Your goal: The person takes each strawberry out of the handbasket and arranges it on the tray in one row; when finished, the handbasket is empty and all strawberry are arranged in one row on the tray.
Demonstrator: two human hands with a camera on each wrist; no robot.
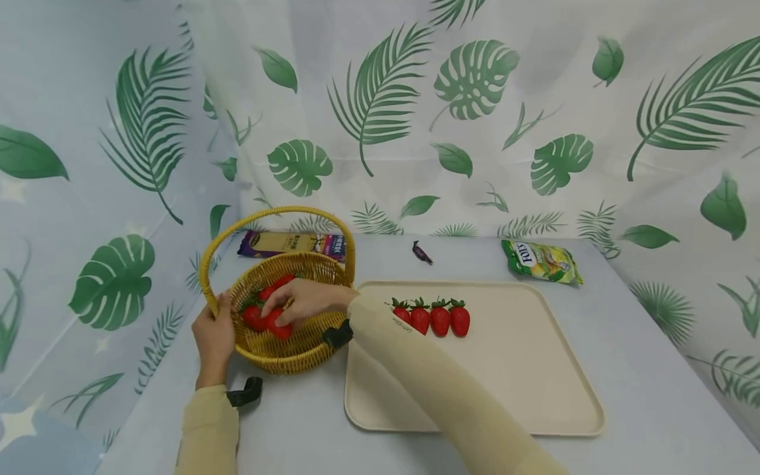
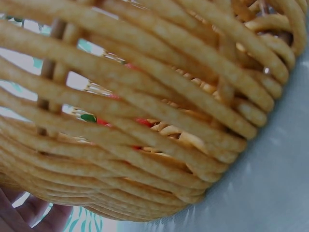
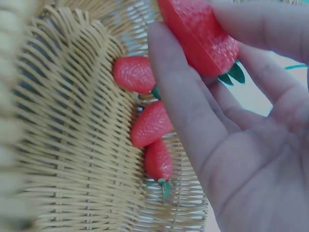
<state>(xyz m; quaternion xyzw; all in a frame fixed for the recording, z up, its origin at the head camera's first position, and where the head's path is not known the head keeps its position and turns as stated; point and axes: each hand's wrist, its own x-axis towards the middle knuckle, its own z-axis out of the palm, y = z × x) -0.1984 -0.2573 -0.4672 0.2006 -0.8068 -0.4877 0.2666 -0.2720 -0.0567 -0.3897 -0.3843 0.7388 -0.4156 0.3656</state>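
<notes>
A yellow wicker basket point(image 1: 282, 365) with a tall arched handle stands at the left of the table. At the foot of its handle, my left hand point(image 1: 214, 336) grips the rim; in the left wrist view the woven wall fills most of the picture. My right hand point(image 1: 309, 298) reaches down inside the basket. Between thumb and fingers it pinches a red strawberry point(image 3: 203, 41) with green leaves. Several more strawberries point(image 3: 134, 74) lie along the basket's inner side, seen past the fingers in the right wrist view.
Right of the basket lies a beige tray point(image 1: 505, 389) with a row of strawberries point(image 1: 440, 320), partly covered by the right sleeve. Behind are a purple and yellow packet point(image 1: 255, 244), a small purple wrapped candy point(image 1: 422, 253) and a green candy bag point(image 1: 540, 262). Leaf-printed cloth encloses the table.
</notes>
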